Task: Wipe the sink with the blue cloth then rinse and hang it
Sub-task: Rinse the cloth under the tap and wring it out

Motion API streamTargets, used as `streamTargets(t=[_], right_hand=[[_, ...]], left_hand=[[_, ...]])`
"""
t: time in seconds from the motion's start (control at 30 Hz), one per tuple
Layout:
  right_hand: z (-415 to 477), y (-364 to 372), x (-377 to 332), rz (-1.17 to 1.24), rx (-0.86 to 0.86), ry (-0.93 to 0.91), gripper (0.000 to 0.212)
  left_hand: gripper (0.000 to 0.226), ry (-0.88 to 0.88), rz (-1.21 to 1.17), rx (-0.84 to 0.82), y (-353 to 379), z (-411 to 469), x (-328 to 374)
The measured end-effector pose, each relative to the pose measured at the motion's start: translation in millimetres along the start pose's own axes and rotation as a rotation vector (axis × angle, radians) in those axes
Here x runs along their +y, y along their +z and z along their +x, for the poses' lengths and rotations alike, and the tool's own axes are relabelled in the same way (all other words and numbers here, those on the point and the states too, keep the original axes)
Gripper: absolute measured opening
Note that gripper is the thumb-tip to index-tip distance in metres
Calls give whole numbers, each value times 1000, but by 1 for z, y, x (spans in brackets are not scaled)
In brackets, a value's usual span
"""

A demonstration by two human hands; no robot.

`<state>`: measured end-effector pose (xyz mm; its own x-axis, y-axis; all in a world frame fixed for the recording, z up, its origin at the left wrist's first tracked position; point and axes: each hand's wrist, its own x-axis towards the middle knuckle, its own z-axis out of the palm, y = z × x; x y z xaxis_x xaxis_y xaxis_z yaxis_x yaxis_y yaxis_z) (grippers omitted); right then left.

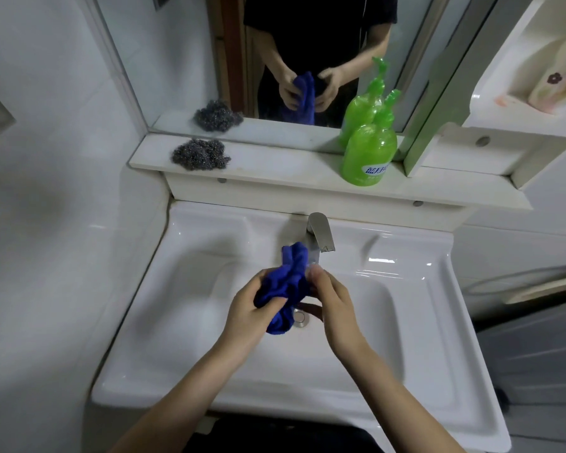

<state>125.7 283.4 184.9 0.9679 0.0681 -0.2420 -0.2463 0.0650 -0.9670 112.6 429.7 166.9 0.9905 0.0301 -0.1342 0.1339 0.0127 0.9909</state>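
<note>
Over the white sink [190, 256] we go, and everything is measured from the faucet [321, 232] at the back rim. Far left of the faucet and up on the shelf [275, 165] sits a grey steel wool scourer [200, 154], its double showing in the mirror [183, 60] behind.

Down in front of the faucet, slightly left of its spout, the left hand [247, 312] is wrapped around the blue cloth [286, 286], thumb pressed across the front of the bunched fabric, fingers curled behind it. The cloth is scrunched into a twisted wad: its top lobe rises right beside the spout, nearly level with it, and its lower tail hangs down over the metal drain [299, 317] in the basin floor.

Directly below the spout, the right hand [332, 302] closes in on the cloth's right side, fingertips up against the fabric and sitting in a thin stream of water [313, 256] falling from the faucet. So both hands grip the cloth between them, held above the basin, not touching the porcelain.

Right of the faucet, up on the shelf, stands a green pump bottle [370, 152] with a blue label.
</note>
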Motion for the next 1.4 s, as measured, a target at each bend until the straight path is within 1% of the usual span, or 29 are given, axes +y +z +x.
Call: streamTargets(t=[0.07, 0.13, 0.17, 0.23, 0.33, 0.4, 0.47, 0.53, 0.63, 0.73, 0.83, 0.9, 0.97, 1.07, 1.13, 1.2, 1.27, 1.3, 1.33, 1.37, 1.4], right_hand=[[6, 3, -6, 26, -32, 6, 38], [9, 5, -4, -33, 12, -12, 41], [9, 5, -1, -76, 21, -28, 41], [8, 3, 4, -108, -22, -50, 37], [6, -1, 6, -115, -84, -57, 32], [8, -4, 9, -144, -61, -61, 30], [10, -8, 9, -173, -22, -60, 33], [14, -17, 9, -187, 11, -57, 36], [17, -34, 2, -203, 74, -82, 27], [22, -50, -3, -296, 120, -111, 25], [21, -60, -12, -373, 171, -182, 25], [16, -64, -18, -303, 191, -196, 27], [15, -66, -17, -262, 200, -188, 29], [20, -65, 1, -395, 172, -81, 32], [20, -59, 14, -384, 117, 23, 35], [17, -48, 15, -265, 50, 90, 38], [15, -38, 9, -130, 2, 111, 42], [16, -34, 6, -72, -8, 116, 41], [18, -30, 3, -21, -21, 123, 38], [20, -25, 1, 20, -31, 127, 34], [21, -20, -1, 34, -38, 126, 30]], left_hand=[[50, -15, 14, -87, 0, -1, 2], [61, -62, -75, -155, 3, -3, 2], [62, -85, -119, -151, 6, -4, 3], [57, -115, -138, -66, 12, -2, 3], [38, -104, -31, 58, 16, 4, -2], [24, -54, 73, 95, 15, 9, -7], [18, -37, 125, 120, 9, 14, -10], [16, -58, 111, 147, -3, 19, -11], [16, -87, 71, 158, -23, 26, -6], [16, -117, 30, 173, -40, 29, 4], [15, -106, -25, 133, -56, 31, 16], [20, -109, -136, 97, -63, 30, 21], [23, -152, -185, 120, -67, 30, 15], [13, -263, -3, 176, -66, 35, -14], [19, -309, 157, 144, -65, 36, -35], [24, -278, 269, 100, -63, 36, -45], [20, -226, 329, 79, -60, 35, -45], [19, -204, 367, 71, -57, 35, -43], [24, -170, 416, 75, -54, 34, -37], [29, -129, 436, 80, -50, 32, -31], [28, -86, 408, 72, -45, 29, -21]])
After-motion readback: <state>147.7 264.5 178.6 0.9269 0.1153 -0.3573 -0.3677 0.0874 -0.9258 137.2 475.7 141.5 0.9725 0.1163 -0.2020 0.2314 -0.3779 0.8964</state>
